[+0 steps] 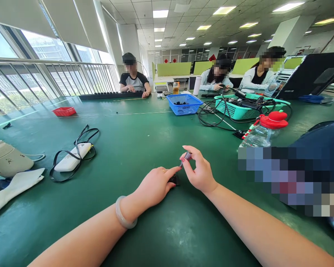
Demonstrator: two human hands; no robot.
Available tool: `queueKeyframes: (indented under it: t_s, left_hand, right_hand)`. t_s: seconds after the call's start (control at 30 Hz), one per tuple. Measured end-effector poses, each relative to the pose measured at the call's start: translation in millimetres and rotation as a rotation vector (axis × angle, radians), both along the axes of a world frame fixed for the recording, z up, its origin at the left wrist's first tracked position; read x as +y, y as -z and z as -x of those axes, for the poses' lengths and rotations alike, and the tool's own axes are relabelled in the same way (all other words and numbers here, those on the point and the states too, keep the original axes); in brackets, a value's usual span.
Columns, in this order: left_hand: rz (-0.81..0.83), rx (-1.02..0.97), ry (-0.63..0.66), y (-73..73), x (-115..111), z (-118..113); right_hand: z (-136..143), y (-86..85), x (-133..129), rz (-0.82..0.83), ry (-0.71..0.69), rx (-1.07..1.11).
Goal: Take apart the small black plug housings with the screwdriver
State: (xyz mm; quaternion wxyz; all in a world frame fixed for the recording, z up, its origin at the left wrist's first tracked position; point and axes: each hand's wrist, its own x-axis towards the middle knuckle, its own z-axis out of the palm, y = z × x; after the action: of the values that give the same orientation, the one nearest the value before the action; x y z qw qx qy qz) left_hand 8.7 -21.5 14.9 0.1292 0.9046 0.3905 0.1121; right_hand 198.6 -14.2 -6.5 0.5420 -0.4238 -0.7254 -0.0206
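Just above the green tabletop (156,141), my right hand (199,170) pinches a short tool with a greyish, cylindrical handle (187,155), which looks like a small screwdriver. Its thin end points down and left, close to my left index fingertip. My left hand (153,185), with a pale bangle (121,215) at the wrist, is closed on a small black part (173,180) lying on the table. Index finger and thumb press at its edges. Most of that part is covered by my fingers, so its exact kind cannot be made out.
Ahead are a blue basket (184,104) of small black pieces and a green basket (236,114) of cables. A red-lidded bottle (260,133) stands right. Left lie a white power bank (74,157) with a black strap and a red tray (64,111). Three people sit opposite.
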Motion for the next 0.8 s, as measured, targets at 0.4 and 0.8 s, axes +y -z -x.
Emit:
queueKeyframes:
  t_s: [0.4, 0.8]
  left_hand:
    - [0.119, -0.195, -0.132, 9.6, 5.3, 12.8]
    - [0.107, -0.223, -0.059, 11.7, 9.0, 11.4]
  right_hand:
    - [-1.3, -3.4, -5.5, 0.067, 0.016, 0.157]
    - [3.4, -9.7, -16.5, -0.066, -0.121, 0.117]
